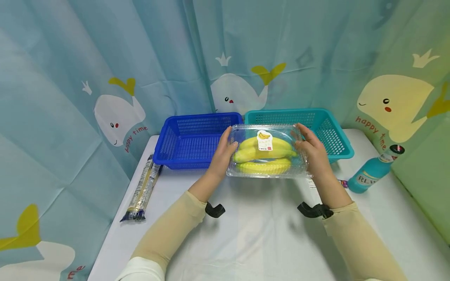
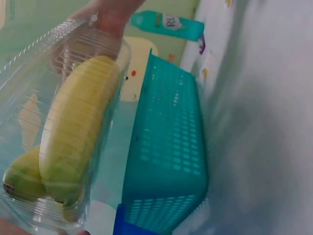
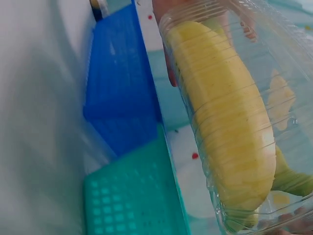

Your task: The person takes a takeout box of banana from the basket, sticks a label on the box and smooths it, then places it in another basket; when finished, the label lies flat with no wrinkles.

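A clear plastic box [image 1: 268,171] of bananas [image 1: 263,152] is held up between both hands, level with the front of the baskets in the head view. My left hand [image 1: 221,154] grips its left end, thumb on top. At the other end my right hand [image 1: 314,154] grips it the same way. A white label [image 1: 265,140] with a banana picture sits on the lid. In the left wrist view, bananas [image 2: 80,127] show through the ribbed side of the box. The right wrist view also shows a banana [image 3: 230,117] through the plastic.
Behind the box stand a blue basket [image 1: 197,146] and a teal basket [image 1: 335,136], side by side. A long plastic-wrapped packet [image 1: 143,191] lies at the left. To the right a teal bottle [image 1: 372,171] stands tilted in view, beside a small purple packet [image 1: 342,183]. Whale-print curtains surround the table.
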Demonstrator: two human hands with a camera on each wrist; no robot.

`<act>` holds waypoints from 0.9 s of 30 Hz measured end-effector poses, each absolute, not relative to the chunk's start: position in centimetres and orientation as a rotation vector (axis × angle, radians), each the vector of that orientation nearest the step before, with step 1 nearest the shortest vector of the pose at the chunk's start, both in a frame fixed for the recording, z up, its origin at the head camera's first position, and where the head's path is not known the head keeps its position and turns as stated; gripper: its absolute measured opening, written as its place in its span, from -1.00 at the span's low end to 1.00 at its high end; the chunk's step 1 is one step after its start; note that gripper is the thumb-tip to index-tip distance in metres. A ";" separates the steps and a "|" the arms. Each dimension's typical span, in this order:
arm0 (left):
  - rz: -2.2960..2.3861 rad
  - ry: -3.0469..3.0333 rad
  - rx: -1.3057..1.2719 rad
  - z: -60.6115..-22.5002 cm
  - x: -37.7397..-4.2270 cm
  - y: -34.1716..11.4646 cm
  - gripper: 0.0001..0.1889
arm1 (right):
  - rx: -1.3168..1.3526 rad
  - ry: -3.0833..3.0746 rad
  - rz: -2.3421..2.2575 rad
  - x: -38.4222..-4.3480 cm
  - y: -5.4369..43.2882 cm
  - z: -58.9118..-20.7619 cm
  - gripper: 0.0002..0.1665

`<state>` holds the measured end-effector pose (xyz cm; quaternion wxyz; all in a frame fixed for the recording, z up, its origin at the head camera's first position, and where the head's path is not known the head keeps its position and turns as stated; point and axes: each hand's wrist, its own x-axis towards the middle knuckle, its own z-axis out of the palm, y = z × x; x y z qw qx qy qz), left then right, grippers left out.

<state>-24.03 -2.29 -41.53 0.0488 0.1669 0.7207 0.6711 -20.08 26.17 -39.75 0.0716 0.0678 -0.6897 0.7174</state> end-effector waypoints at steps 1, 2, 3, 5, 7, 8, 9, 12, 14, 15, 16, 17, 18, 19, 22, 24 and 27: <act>2.044 2.191 0.501 -41.4 -24.4 -2.0 -0.37 | 0.191 -2.063 2.169 -20.4 26.4 -39.7 -0.32; 2.040 2.186 0.492 -41.3 -24.8 -1.7 -0.36 | 0.179 -2.050 2.183 -20.7 26.6 -39.5 -0.32; 2.036 2.188 0.487 -41.3 -25.2 -1.4 -0.34 | 0.171 -2.039 2.200 -21.0 26.9 -39.4 -0.32; 2.019 2.203 0.486 -41.3 -25.9 -1.0 -0.32 | 0.146 -2.019 2.225 -21.7 27.3 -39.4 -0.32; 2.010 2.207 0.477 -41.4 -26.5 -0.5 -0.29 | 0.144 -1.967 2.276 -22.4 27.7 -39.4 -0.31; 2.006 2.206 0.472 -41.4 -26.8 -0.3 -0.29 | 0.140 -1.951 2.293 -22.7 27.9 -39.4 -0.32; 2.007 2.199 0.467 -41.5 -27.2 0.0 -0.29 | 0.138 -1.940 2.305 -23.1 28.1 -39.3 -0.32; 2.013 2.171 0.438 -41.5 -28.1 0.8 -0.28 | 0.117 -1.919 2.325 -24.0 28.9 -39.2 -0.32; 2.014 2.147 0.411 -41.4 -28.7 1.3 -0.29 | 0.101 -1.915 2.336 -24.6 29.3 -39.1 -0.32; 2.014 2.134 0.398 -41.4 -29.0 1.6 -0.29 | 0.094 -1.903 2.348 -24.9 29.5 -39.0 -0.32; 2.011 2.122 0.383 -41.3 -29.3 1.9 -0.29 | 0.084 -1.898 2.350 -25.1 29.8 -39.0 -0.32; 2.009 2.112 0.373 -41.2 -29.6 2.2 -0.30 | 0.079 -1.886 2.363 -25.4 30.0 -38.9 -0.32; 2.005 2.108 0.360 -41.1 -29.8 2.5 -0.30 | 0.068 -1.881 2.368 -25.6 30.3 -38.9 -0.32; 2.000 2.110 0.351 -41.0 -30.1 2.7 -0.30 | 0.057 -1.872 2.375 -25.9 30.5 -38.9 -0.32; 1.969 2.140 0.333 -40.8 -30.9 3.4 -0.29 | 0.035 -1.897 2.355 -26.5 31.2 -38.8 -0.31; 1.943 2.158 0.323 -40.5 -31.2 3.7 -0.28 | 0.024 -1.904 2.349 -26.9 31.5 -38.7 -0.31; 1.903 2.173 0.311 -40.3 -31.6 4.2 -0.26 | -0.004 -1.897 2.343 -27.5 32.0 -38.6 -0.31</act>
